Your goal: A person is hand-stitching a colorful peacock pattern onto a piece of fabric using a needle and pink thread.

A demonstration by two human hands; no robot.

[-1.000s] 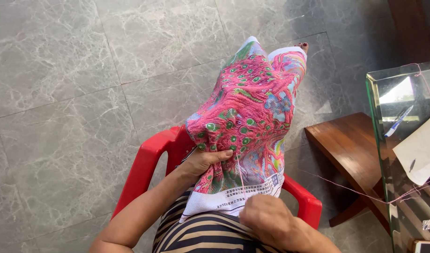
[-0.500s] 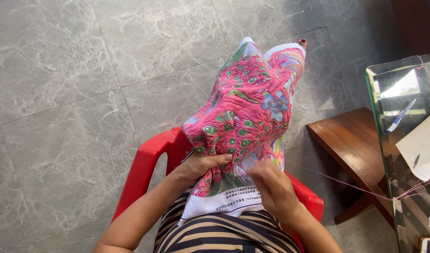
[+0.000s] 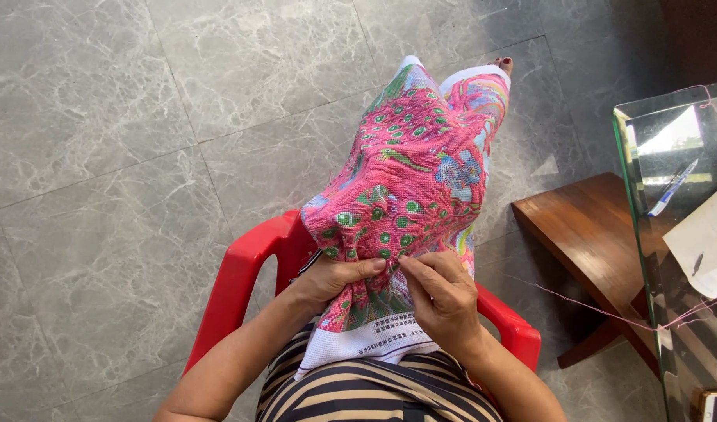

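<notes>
Sitting in a red plastic chair (image 3: 241, 273), the person has a big pink embroidered cloth (image 3: 409, 187) draped over the lap and running out along the legs toward the grey tiled floor (image 3: 101, 117), so the weight rests on the body and not on the hands. Left hand (image 3: 339, 277) is curled over a fold of the cloth near the lap, fingers on top and thumb tucked under, bunching the fabric so the working spot stands up taut. Right hand (image 3: 444, 297) sits just beside it, fingertips pinched narrow against the cloth right by the left fingers; whatever it pinches is too small to make out, so I cannot tell if a needle is there. A thin pink thread (image 3: 593, 305) runs off to the right from near that hand toward the glass-topped surface (image 3: 647, 203), stretched nearly straight above the floor. The white unstitched border of the cloth (image 3: 374, 340) lies closest to the striped top (image 3: 374, 391), which puts the worked area within easy reach of both hands. On the glass surface lie a pen (image 3: 671, 189) and a sheet of paper (image 3: 706, 242), well apart from the sewing. A low wooden stool (image 3: 585, 234) stands between chair and glass.
</notes>
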